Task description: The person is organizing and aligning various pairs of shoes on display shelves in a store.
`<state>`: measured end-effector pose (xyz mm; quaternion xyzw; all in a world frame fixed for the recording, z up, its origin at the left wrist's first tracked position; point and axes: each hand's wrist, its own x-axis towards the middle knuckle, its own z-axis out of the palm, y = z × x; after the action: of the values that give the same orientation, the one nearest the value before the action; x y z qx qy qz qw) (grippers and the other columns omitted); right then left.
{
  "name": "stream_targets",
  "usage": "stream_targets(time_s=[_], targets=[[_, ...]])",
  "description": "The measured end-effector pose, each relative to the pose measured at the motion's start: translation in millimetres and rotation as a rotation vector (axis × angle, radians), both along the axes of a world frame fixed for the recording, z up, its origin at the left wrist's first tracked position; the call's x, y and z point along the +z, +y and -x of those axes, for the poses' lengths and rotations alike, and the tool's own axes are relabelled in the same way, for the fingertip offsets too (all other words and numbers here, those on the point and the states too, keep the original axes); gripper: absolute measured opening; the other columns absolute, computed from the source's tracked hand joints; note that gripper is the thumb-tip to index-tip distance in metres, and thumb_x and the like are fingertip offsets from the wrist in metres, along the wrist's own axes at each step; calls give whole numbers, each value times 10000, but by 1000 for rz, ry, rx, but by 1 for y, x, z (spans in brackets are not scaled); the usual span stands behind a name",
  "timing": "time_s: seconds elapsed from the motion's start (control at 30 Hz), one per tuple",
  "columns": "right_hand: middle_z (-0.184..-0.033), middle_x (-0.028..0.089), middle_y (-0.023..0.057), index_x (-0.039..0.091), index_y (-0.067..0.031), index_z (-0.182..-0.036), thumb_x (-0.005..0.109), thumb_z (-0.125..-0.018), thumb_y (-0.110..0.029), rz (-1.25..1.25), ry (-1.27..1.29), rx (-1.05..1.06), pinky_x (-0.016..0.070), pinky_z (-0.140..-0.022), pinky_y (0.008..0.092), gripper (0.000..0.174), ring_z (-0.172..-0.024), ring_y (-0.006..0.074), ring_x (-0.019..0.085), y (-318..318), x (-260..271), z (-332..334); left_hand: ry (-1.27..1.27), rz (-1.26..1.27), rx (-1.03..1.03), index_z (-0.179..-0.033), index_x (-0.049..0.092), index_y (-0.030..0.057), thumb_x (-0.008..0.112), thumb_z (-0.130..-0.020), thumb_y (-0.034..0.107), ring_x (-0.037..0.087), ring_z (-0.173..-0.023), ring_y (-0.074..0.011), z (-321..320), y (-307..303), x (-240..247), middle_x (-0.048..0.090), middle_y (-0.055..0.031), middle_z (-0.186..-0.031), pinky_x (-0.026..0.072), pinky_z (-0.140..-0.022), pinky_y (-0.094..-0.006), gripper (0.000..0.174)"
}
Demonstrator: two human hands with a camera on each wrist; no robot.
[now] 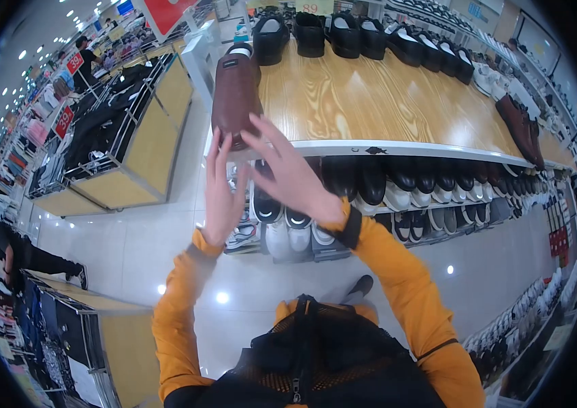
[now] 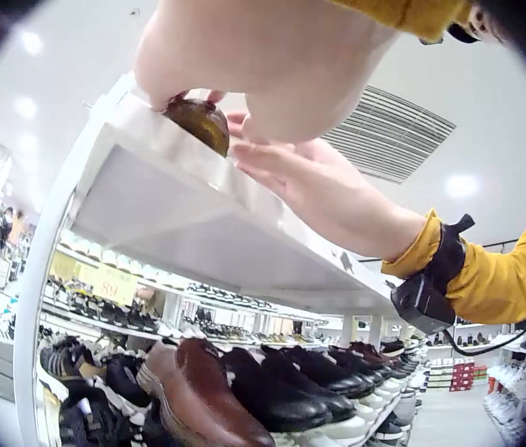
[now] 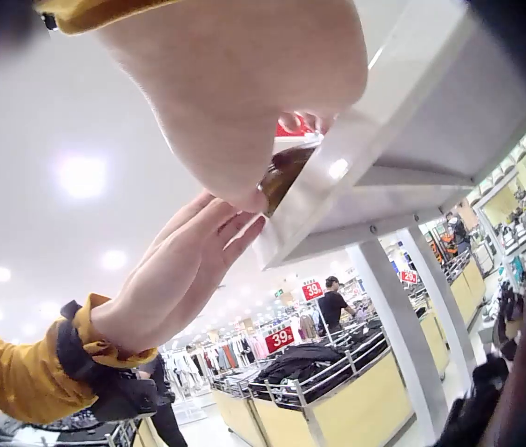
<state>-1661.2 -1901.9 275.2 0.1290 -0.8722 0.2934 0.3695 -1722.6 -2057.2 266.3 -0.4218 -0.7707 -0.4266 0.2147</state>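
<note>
At the left end of the wooden-topped display shelf, a maroon leather shoe lies with its near end at the white front edge. My left hand reaches up to that near end, its fingers straight and fingertips right at the shoe's left side. From the right, my right hand comes in with fingers spread, fingertips overlapping the shoe's near right side. The wrist views look up from below the shelf edge; only the shoe's shiny brown end shows there, between both hands, and the rest is hidden.
Black shoes line the shelf's back, and another maroon pair stands at its right end. More shoes fill the racks below. Left across the aisle is a clothing bin; a person in black stands at lower left.
</note>
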Motion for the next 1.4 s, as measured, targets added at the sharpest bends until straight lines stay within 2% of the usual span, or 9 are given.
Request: stream_targets(time_s=[0.2,0.27,0.33,0.53,0.87,1.0,1.03,1.2,1.4], targets=[[-1358,546,131,587,-51,-1210,722,-828,-87,201,-231,-54,449,-1047,395,407,-1231,343,548,23,-118,-99,-240,-195,-237,-1204,591,11,625,-875,-20,571,-1207,-352,-57,-26,-112,584,-203,-1310,469,-1001,-399,332],[-1314,554,134,536,-40,-1272,719,-874,-118,315,-304,-149,431,-1061,371,445,-1208,298,561,36,-165,-98,-410,-61,-200,-1290,538,9,664,-888,41,583,-1175,-319,-56,-9,-136,568,-204,-1296,478,-987,-380,423],[-1272,541,129,469,-11,-1318,722,-915,-245,1173,-559,-197,419,-1056,349,530,-1199,232,542,47,-198,-89,-597,-112,-158,-1343,487,11,683,-899,83,582,-1163,-298,-42,23,-179,554,-198,-1299,479,-981,-363,490],[-1073,564,22,526,-15,-1227,704,-928,-391,1598,-751,-197,438,-1002,303,513,-1043,124,560,67,-211,-41,-1415,-215,-194,-1500,254,2,801,-853,263,622,-1060,-220,13,88,-212,558,-182,-1281,513,-924,-297,886],[-1270,559,185,373,81,-1351,760,-873,-429,1354,-994,154,520,-944,308,799,-1099,210,621,79,-183,-67,-1388,-1,-500,-1435,340,-25,798,-853,165,584,-1177,-196,4,38,-204,566,-127,-1324,489,-989,-317,764],[-1238,591,222,288,126,-1403,842,-747,-518,836,-1298,271,519,-901,359,1074,-1080,252,636,79,-219,-96,-1388,119,-608,-1388,335,27,815,-822,91,556,-1208,-190,-31,-20,-222,559,-131,-1326,463,-1032,-328,744],[-1219,641,188,493,29,-1370,862,-757,-418,437,-1517,-20,463,-1025,372,844,-1151,269,607,68,-196,-102,-1420,146,-656,-1375,331,41,819,-812,65,548,-1220,-188,-42,-33,-215,545,-133,-1342,462,-1037,-331,745],[-1361,569,150,443,-17,-1402,826,-783,-115,746,-892,451,428,-1082,394,734,-1257,245,545,54,-252,-182,-1495,214,-774,-1443,303,42,799,-801,-19,448,-1351,-206,-84,-72,-188,442,-126,-1455,407,-1124,-384,814],[-1291,610,127,434,-24,-1406,806,-772,-55,942,-347,423,470,-1017,359,735,-1165,207,596,51,-175,-186,-1185,151,-783,-1506,227,48,781,-809,-39,414,-1382,-219,-94,-60,-100,390,-153,-1501,375,-1149,-400,895]])
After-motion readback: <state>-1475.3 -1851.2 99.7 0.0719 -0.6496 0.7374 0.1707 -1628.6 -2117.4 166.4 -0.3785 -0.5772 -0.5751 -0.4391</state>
